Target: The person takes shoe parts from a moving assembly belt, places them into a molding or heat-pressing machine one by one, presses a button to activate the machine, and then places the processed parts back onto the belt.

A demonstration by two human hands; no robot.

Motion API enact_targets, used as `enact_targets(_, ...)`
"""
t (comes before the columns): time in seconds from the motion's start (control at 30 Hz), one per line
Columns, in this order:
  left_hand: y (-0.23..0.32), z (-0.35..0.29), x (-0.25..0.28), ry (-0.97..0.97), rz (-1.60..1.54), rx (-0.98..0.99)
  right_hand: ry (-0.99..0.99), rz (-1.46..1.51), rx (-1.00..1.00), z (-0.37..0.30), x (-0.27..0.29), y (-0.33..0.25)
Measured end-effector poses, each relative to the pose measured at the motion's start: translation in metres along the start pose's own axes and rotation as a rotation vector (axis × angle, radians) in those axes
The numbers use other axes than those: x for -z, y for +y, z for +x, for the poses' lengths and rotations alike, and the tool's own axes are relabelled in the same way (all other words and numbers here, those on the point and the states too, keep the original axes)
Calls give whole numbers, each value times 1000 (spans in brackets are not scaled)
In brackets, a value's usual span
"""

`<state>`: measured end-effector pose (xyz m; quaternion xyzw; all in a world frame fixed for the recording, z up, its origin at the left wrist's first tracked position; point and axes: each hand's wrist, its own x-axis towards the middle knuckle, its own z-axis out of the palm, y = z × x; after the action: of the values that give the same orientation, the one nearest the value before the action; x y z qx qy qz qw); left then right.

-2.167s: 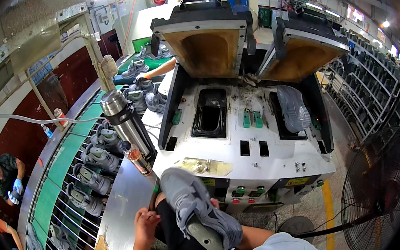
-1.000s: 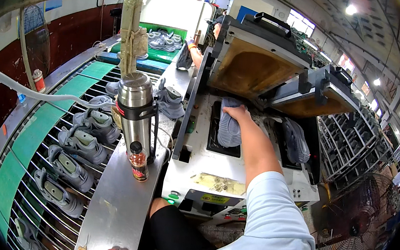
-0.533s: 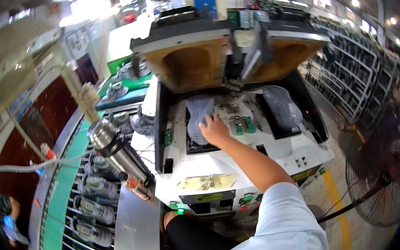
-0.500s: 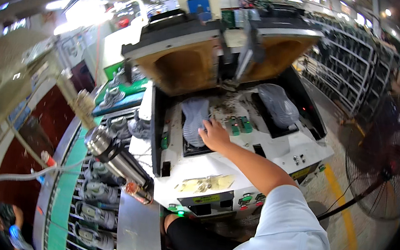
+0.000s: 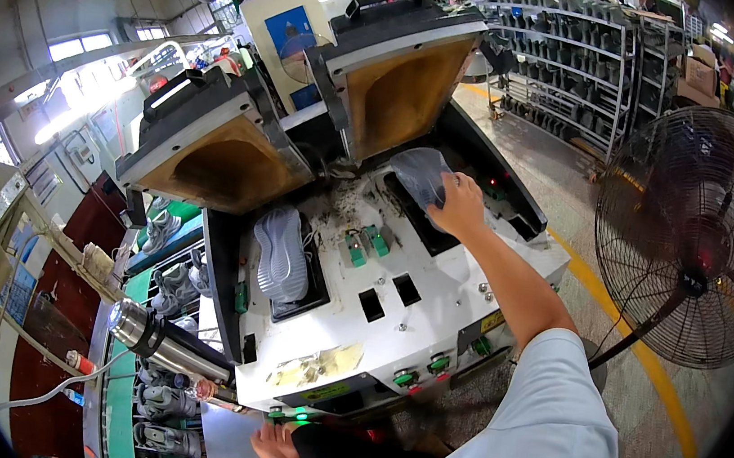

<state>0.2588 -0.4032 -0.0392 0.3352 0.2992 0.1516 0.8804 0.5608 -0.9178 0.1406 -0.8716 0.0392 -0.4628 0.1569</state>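
My right hand [image 5: 462, 207] is at the near end of a grey shoe sole [image 5: 421, 174] in the right-hand bay of a white press machine [image 5: 450, 297]. Its thumb and fingers close around that end. A second grey, ridged shoe sole [image 5: 281, 255] lies in the left-hand bay, untouched. Low at the machine's front, next to a lit green button [image 5: 302, 417], is my left hand [image 5: 273, 446], its fingers stretched out and nothing seen in them. Both lids with brown hollow linings, the left lid [image 5: 221, 163] and the right lid [image 5: 406, 84], stand raised.
A large black fan [image 5: 687, 238] stands at the right. To the left, a steel flask [image 5: 164, 337] leans beside a conveyor rack of grey shoes [image 5: 166, 403]. Small green blocks [image 5: 367, 245] sit between the bays. Shelves full of shoes [image 5: 556, 79] stand behind.
My right hand has moved from the left sole to the right one. My left hand has come into view at the machine's front. The whole view has turned to the right.
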Motion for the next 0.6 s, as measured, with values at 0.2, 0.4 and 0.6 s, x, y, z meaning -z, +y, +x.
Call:
enact_targets(0.2, 16, -12, -27, -61, -182, 21, -980, -15, -397, 78, -17, 7)
enact_targets(0.4, 16, -12, 0, -28, 5, 91, -822, -74, -570, 85, -48, -3)
enact_targets(0.6, -5, -48, 52, 39, 22, 153, -646, -9, -585, 70, -43, 2)
